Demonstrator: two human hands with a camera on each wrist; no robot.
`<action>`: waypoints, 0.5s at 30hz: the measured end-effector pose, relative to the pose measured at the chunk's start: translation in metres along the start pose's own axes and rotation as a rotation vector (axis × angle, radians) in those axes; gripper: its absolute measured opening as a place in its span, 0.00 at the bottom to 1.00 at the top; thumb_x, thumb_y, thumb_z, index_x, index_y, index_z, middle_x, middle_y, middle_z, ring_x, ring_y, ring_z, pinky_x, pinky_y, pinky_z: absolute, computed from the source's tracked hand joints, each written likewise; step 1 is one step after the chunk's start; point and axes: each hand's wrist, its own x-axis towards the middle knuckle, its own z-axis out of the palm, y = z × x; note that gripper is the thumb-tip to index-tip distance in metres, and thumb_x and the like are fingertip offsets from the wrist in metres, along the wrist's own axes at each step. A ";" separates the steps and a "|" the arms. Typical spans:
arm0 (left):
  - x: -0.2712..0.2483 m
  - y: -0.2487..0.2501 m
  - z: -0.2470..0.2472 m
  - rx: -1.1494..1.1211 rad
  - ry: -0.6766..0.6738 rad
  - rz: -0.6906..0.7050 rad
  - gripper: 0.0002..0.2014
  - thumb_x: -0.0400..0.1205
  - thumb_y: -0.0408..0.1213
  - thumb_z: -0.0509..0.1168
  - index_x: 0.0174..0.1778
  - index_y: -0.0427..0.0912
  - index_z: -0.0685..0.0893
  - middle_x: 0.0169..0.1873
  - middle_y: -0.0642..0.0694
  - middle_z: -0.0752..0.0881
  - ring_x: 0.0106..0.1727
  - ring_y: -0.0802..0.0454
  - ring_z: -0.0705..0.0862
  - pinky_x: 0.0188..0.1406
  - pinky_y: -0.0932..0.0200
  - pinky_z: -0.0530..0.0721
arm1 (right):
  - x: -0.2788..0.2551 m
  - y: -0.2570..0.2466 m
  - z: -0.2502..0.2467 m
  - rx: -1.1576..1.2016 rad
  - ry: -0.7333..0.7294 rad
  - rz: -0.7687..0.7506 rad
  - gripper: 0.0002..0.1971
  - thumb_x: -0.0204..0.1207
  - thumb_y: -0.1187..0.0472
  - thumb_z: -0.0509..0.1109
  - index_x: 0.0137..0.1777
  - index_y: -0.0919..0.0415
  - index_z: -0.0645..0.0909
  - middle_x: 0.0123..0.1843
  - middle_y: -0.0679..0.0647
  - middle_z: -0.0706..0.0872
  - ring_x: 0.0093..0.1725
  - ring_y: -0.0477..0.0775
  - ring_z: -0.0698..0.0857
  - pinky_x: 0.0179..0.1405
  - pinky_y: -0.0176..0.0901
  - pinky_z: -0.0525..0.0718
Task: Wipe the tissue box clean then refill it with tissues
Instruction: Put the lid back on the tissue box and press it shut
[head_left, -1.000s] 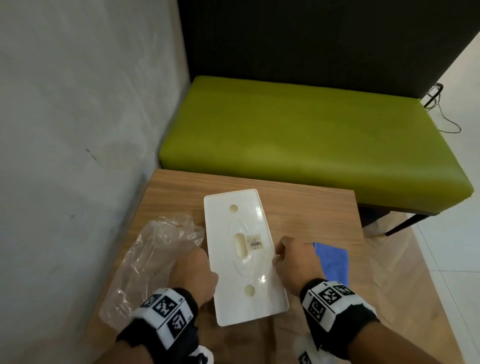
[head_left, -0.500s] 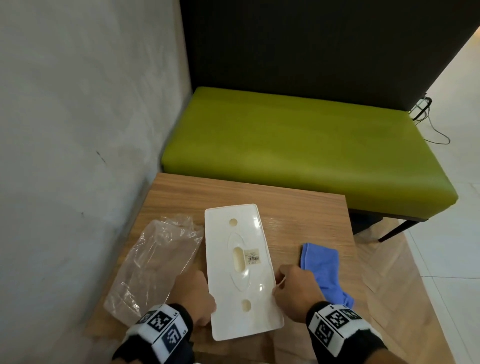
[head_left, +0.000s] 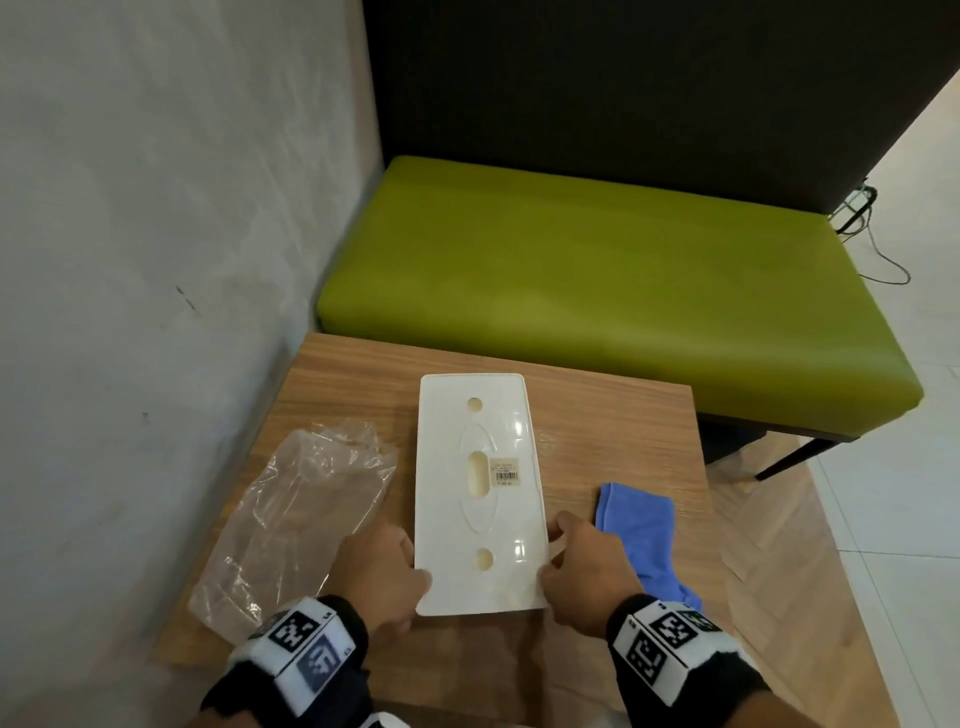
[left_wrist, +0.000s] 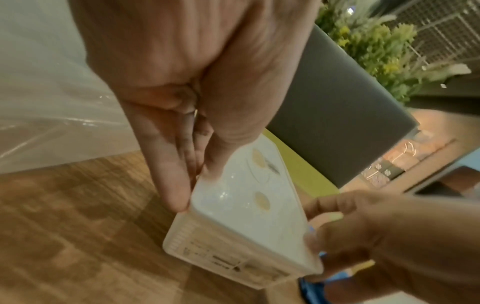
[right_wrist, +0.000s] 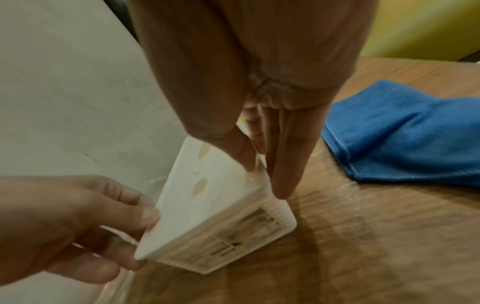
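A white plastic tissue box (head_left: 478, 493) lies on the wooden table (head_left: 597, 415), its flat panel with three holes and a barcode sticker facing up. My left hand (head_left: 384, 571) grips the box's near left edge, thumb on top and fingers down the side (left_wrist: 179, 185). My right hand (head_left: 582, 571) pinches the near right edge the same way, its fingers (right_wrist: 280, 174) running down the side of the box (right_wrist: 207, 205). A blue cloth (head_left: 639, 525) lies just right of my right hand, untouched. No loose tissues show.
A crumpled clear plastic bag (head_left: 296, 519) lies left of the box beside the grey wall (head_left: 156, 260). A green bench (head_left: 623, 291) stands beyond the table's far edge. A cable (head_left: 878, 254) trails on the floor at the right.
The box has been turned slightly so that it lies straighter. Both hands have slid toward its near end, and more of the blue cloth shows.
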 end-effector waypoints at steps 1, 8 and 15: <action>-0.003 0.001 0.000 -0.022 -0.046 -0.027 0.06 0.74 0.27 0.74 0.42 0.39 0.85 0.40 0.44 0.89 0.35 0.45 0.92 0.37 0.47 0.93 | 0.000 0.002 0.000 -0.008 0.018 -0.005 0.10 0.71 0.64 0.65 0.49 0.49 0.75 0.43 0.53 0.87 0.40 0.55 0.88 0.39 0.50 0.90; -0.003 -0.005 0.006 -0.184 0.006 -0.166 0.09 0.69 0.17 0.76 0.34 0.34 0.86 0.39 0.39 0.89 0.37 0.44 0.92 0.37 0.48 0.94 | -0.004 0.004 0.002 -0.089 0.089 -0.047 0.04 0.75 0.62 0.67 0.40 0.55 0.75 0.39 0.51 0.85 0.40 0.51 0.84 0.41 0.44 0.86; 0.003 0.008 -0.006 0.030 -0.116 -0.054 0.04 0.75 0.31 0.69 0.42 0.44 0.82 0.42 0.48 0.86 0.44 0.49 0.87 0.40 0.57 0.89 | -0.006 -0.007 -0.002 -0.135 0.073 -0.072 0.03 0.76 0.61 0.65 0.48 0.55 0.73 0.46 0.53 0.86 0.46 0.52 0.84 0.48 0.46 0.84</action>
